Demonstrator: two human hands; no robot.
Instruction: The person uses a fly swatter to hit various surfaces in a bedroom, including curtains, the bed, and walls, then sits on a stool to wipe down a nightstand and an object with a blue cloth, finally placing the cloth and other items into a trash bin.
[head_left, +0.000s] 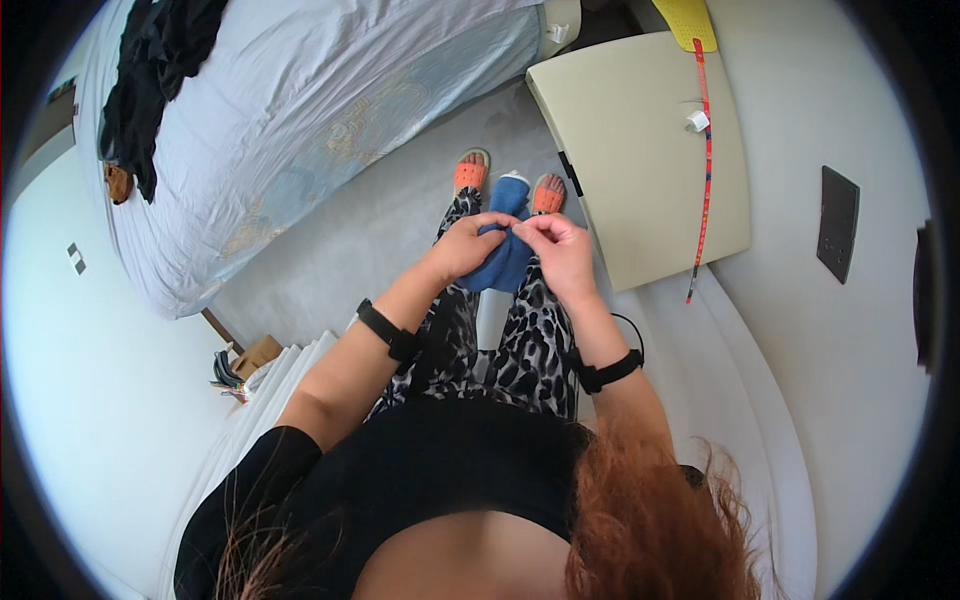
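Between my legs, at the middle of the view, a blue cloth is wrapped or draped over something with a whitish end showing at its far side. My left hand pinches the upper part of the cloth, fingers bent over it. Close beside it, my right hand has its thumb and fingertips together at the cloth's right side, nearly touching the left fingertips. What lies between the fingertips is too small to tell. A white smooth object shows below the cloth, between the patterned trouser legs. A black strap sits around each forearm.
A bed with a white sheet and black clothing stands at the upper left. To the right is a cream cabinet, with a red strip and a yellow fly swatter head on it. A cardboard box stands at the lower left.
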